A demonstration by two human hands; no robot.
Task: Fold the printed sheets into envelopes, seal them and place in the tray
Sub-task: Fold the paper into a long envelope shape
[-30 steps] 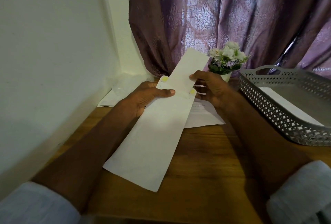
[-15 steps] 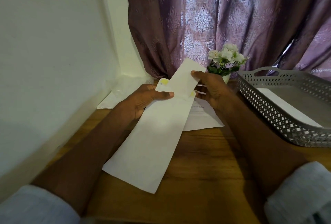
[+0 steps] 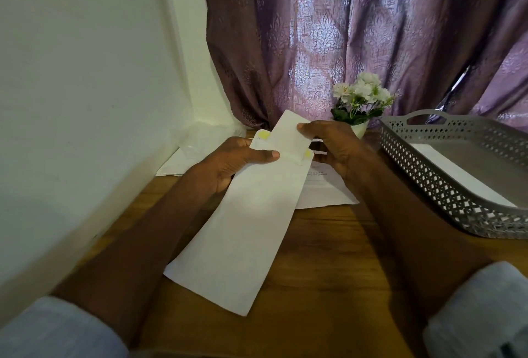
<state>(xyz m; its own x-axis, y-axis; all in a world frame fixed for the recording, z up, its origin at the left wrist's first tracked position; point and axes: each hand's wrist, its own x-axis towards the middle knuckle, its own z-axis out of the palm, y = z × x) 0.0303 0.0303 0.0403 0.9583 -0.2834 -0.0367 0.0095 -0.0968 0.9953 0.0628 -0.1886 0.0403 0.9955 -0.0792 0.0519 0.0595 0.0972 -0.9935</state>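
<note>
A long white envelope (image 3: 243,232) slants over the wooden table (image 3: 328,257), its open mouth at the far end showing yellow glue spots. My left hand (image 3: 237,163) grips the envelope near the mouth, thumb on top. A folded white sheet (image 3: 288,134) sticks out of the mouth, and my right hand (image 3: 328,146) pinches its far edge. The grey perforated tray (image 3: 428,174) stands at the right with a white envelope lying inside.
More printed sheets (image 3: 325,191) lie on the table under my hands. A small pot of white flowers (image 3: 360,100) stands behind them before a purple curtain. A white wall runs along the left, with clear plastic wrap (image 3: 200,140) in the corner.
The folded sheet has slid deeper into the envelope; less of it sticks out. My right hand has followed it toward the mouth. The left hand keeps its grip.
</note>
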